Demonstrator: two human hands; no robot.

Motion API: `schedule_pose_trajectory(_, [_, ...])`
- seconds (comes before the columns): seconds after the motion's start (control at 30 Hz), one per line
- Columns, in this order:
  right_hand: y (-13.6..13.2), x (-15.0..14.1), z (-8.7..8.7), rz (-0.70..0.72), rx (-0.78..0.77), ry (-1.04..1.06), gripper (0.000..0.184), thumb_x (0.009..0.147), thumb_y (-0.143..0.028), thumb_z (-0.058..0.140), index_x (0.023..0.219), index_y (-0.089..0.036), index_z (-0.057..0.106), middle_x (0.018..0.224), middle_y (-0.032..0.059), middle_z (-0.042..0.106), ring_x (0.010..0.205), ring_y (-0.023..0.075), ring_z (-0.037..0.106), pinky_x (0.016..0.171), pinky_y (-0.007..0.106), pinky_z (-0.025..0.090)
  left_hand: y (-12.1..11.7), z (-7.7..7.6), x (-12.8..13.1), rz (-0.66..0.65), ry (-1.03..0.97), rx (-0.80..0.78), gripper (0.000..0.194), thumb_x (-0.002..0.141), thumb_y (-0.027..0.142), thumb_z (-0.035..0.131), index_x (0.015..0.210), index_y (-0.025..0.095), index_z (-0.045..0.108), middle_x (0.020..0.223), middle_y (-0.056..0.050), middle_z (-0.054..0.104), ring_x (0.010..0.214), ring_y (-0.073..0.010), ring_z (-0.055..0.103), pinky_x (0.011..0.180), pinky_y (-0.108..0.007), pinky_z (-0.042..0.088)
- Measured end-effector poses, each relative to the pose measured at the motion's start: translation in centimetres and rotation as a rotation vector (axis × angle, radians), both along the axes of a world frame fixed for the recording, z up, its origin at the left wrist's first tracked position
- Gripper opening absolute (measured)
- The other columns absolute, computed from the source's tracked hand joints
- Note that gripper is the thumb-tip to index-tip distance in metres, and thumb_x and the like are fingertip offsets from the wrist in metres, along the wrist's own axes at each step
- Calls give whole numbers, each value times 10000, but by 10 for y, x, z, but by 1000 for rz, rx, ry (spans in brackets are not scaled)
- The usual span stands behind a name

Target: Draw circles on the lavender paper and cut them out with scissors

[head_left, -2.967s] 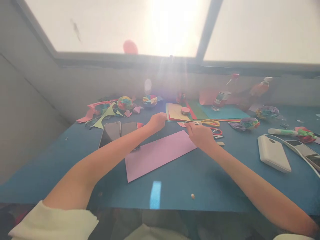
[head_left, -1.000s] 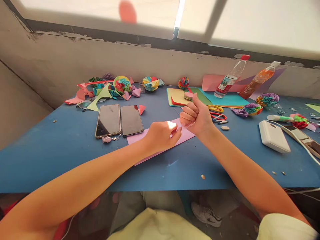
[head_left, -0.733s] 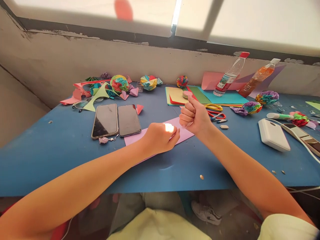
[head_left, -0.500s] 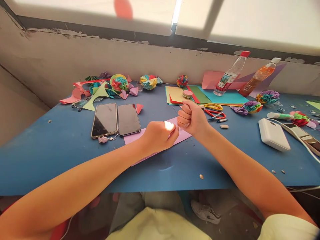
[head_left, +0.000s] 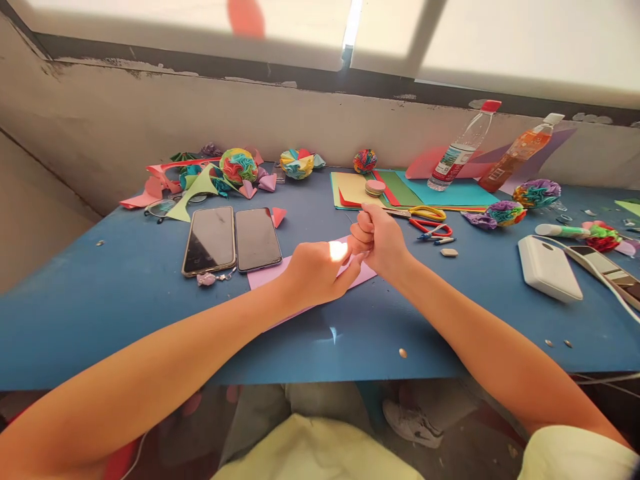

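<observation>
Over a sheet of lilac paper point(head_left: 270, 275) on the blue table, my two hands meet. My left hand point(head_left: 320, 270) is closed, its thumb and fingers pinched toward the other hand; a bright patch of sunlight falls on its back. My right hand point(head_left: 381, 241) is curled into a loose fist, its fingertips against the left fingers. Whatever lies between the fingers is hidden or too small to name. Just beyond the right hand are a stack of round paper discs point(head_left: 375, 189) and scissors with yellow handles point(head_left: 427, 213).
Two phones point(head_left: 209, 241) lie left of the paper. Behind are coloured sheets point(head_left: 455, 193), paper flower balls point(head_left: 239, 165) and paper scraps point(head_left: 193, 197). A water bottle point(head_left: 457, 157) and an orange drink bottle point(head_left: 520, 153) stand at back right. A white power bank point(head_left: 549, 268) lies right.
My right hand has shifted slightly left and tilted, its fingers now touching those of my left hand. The left hand's thumb has extended a little toward it.
</observation>
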State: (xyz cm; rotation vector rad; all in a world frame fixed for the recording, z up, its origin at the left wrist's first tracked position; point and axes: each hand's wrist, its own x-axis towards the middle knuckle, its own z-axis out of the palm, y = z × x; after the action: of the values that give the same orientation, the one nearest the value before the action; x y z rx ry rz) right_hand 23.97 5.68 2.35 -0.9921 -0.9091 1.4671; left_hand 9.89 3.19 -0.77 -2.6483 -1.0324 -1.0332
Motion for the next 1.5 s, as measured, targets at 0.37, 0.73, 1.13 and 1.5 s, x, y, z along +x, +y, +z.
schedule_pose_trajectory(0.37, [4,-7,-14,50,138,47,197,900,-374,494,867,-199,577,883,29,614,860,132,600,786,268,494,26,4,-4,94,-320,-570,149,868,283,541,950,161,514,805,-37,605,711,-158,559,610,-272,412])
schedule_pose_trajectory(0.73, [13,9,-22,-40,582,-611,346,819,-492,600,1007,-202,584,1021,66,653,943,183,595,861,359,472,36,16,-11,-73,-706,-839,155,841,321,550,785,177,549,681,9,565,616,-104,493,548,-238,370])
schedule_pose_trajectory(1.13, [19,18,-12,177,314,-535,351,701,-468,718,850,-168,614,875,46,672,798,143,613,727,288,504,42,8,-10,-47,-628,-945,199,793,358,614,799,171,548,720,-14,597,628,-113,529,554,-244,406])
schedule_pose_trajectory(1.5, [24,77,19,115,211,-1832,366,852,-415,517,565,-187,509,618,67,592,507,154,494,480,288,312,35,1,-14,-226,-3,-790,343,895,469,442,859,184,627,761,-28,607,636,-139,534,589,-274,418])
